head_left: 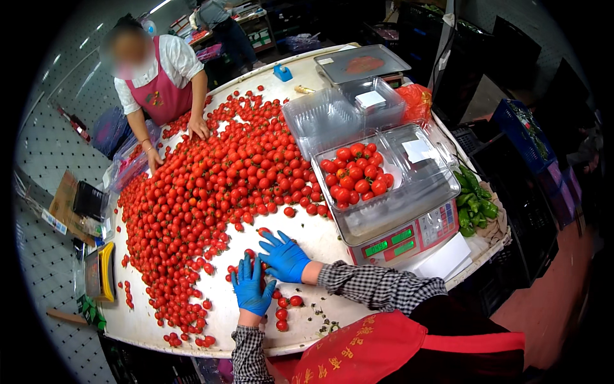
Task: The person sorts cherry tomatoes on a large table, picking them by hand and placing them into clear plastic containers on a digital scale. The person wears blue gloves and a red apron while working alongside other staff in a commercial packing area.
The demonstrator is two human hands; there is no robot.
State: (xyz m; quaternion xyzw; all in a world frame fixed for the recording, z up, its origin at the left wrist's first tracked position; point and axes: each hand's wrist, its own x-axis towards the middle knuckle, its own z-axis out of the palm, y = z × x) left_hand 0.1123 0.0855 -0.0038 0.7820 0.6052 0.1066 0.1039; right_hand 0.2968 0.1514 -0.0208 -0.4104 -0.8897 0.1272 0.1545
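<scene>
My left hand (252, 288), in a blue glove, rests low over the white table with its fingers stretched out. Just to its right is my right hand (284, 259), also gloved in blue, palm down with fingers spread. Neither hand visibly grips anything, though their undersides are hidden. A few loose cherry tomatoes show around the fingers, and a small group of cherry tomatoes (281, 313) lies right of my left wrist. Beyond both hands spreads a large heap of red cherry tomatoes (211, 185). A clear plastic box (398, 168) holding tomatoes stands on the scale (409, 237) at right.
Stacked clear plastic boxes (323, 115) stand behind the scale, near a metal tray (364, 64). Green peppers (473, 201) lie at the right edge. Across the table a person in a pink apron (173, 93) has both hands at the heap. A blue tape dispenser (282, 72) sits at the back.
</scene>
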